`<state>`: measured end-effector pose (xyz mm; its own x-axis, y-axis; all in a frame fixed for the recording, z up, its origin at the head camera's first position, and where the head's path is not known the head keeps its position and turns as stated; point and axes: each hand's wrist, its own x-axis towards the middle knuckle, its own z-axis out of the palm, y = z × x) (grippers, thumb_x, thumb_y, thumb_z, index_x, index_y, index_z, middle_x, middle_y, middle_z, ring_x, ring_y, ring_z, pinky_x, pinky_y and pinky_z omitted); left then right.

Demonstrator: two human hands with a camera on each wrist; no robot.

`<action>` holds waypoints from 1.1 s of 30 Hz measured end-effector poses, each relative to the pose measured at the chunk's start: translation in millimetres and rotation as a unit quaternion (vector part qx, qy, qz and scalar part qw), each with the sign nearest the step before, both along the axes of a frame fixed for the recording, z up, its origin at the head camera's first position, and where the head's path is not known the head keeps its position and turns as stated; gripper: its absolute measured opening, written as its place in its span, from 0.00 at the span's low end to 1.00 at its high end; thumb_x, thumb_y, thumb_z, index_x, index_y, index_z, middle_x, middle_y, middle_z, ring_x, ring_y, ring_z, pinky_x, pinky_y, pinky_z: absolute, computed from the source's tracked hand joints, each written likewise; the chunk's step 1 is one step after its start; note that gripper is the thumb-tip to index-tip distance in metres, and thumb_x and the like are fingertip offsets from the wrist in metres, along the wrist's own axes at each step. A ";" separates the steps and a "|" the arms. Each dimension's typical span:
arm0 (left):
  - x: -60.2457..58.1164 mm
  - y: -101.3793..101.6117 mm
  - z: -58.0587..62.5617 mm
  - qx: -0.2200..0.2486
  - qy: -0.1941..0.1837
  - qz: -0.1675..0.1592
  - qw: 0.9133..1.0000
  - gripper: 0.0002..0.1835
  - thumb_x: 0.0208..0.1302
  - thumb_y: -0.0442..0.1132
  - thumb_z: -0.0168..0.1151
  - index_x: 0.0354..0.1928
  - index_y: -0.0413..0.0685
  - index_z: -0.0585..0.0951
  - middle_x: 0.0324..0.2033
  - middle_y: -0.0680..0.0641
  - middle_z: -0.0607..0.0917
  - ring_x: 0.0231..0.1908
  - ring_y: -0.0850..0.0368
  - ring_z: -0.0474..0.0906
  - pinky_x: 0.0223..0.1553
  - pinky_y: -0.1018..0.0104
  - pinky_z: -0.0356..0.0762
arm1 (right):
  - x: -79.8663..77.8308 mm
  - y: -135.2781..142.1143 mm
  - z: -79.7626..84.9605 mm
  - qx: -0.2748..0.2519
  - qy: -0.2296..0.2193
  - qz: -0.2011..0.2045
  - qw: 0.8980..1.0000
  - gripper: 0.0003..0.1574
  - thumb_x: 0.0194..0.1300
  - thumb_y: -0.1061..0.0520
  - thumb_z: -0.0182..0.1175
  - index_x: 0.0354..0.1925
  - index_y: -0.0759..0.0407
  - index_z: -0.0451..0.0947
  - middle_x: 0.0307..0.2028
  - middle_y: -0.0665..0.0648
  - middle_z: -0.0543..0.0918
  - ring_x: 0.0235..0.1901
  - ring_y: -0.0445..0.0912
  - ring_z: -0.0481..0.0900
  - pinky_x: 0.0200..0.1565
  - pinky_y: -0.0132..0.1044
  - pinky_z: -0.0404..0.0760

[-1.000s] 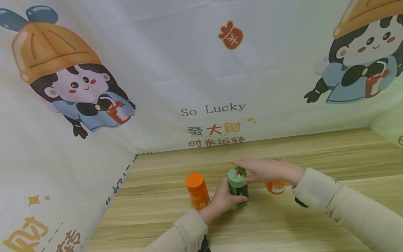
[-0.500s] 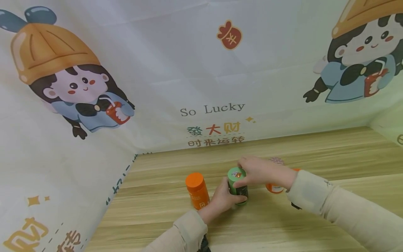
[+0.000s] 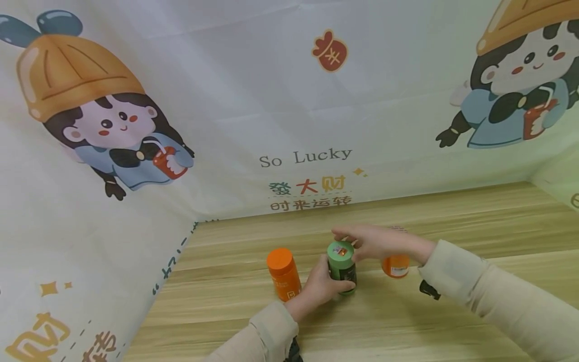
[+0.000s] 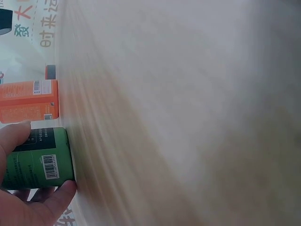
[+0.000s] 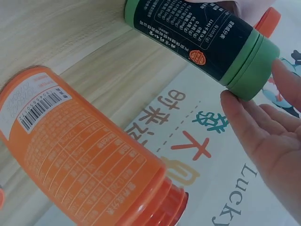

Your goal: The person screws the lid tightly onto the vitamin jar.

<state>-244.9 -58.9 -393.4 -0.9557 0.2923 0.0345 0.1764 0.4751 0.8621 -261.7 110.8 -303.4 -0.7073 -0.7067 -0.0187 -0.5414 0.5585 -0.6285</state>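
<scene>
A green bottle with a dark label and a lighter green cap stands upright on the wooden-patterned tabletop. My left hand grips its body low down, thumb across the front. At the top, my right hand has thumb and fingers on opposite sides of the cap, as the right wrist view shows; a thin line runs between cap and body. Close by on the right, an orange bottle shows bare neck threads, without a cap. My right hand partly hides that bottle in the head view.
Left of the green bottle stands another orange bottle with its orange cap on. A printed white cloth with cartoon figures and lettering rises behind the tabletop and along its sides.
My right hand turned around the cap half a second ago and has now swung back to much the same pose as before. The left hand and the bottles stay in place.
</scene>
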 end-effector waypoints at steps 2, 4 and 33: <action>0.0 0.1 0.0 -0.002 0.001 0.001 1.000 0.32 0.49 0.35 0.70 0.54 0.37 0.64 0.51 0.41 0.74 0.51 0.47 0.72 0.53 0.52 0.69 | -0.2 0.2 0.6 0.003 0.008 -0.002 1.000 0.38 0.58 0.71 0.57 0.64 0.70 0.56 0.59 0.69 0.68 0.56 0.61 0.69 0.53 0.48 0.72; -0.2 0.2 -0.1 -0.002 0.002 0.000 1.000 0.32 0.49 0.36 0.70 0.54 0.37 0.64 0.51 0.40 0.74 0.51 0.47 0.72 0.53 0.52 0.70 | -0.5 0.0 0.6 0.010 0.023 -0.005 1.000 0.36 0.58 0.68 0.59 0.63 0.70 0.59 0.58 0.68 0.70 0.53 0.59 0.71 0.51 0.46 0.74; -1.2 -0.6 -2.7 0.024 0.007 -0.016 1.000 0.30 0.50 0.33 0.69 0.53 0.39 0.65 0.49 0.42 0.74 0.50 0.47 0.71 0.53 0.52 0.69 | 1.6 -15.8 -18.7 -0.010 0.122 -0.106 0.987 0.19 0.48 0.49 0.61 0.30 0.62 0.69 0.24 0.52 0.70 0.21 0.41 0.66 0.22 0.30 0.66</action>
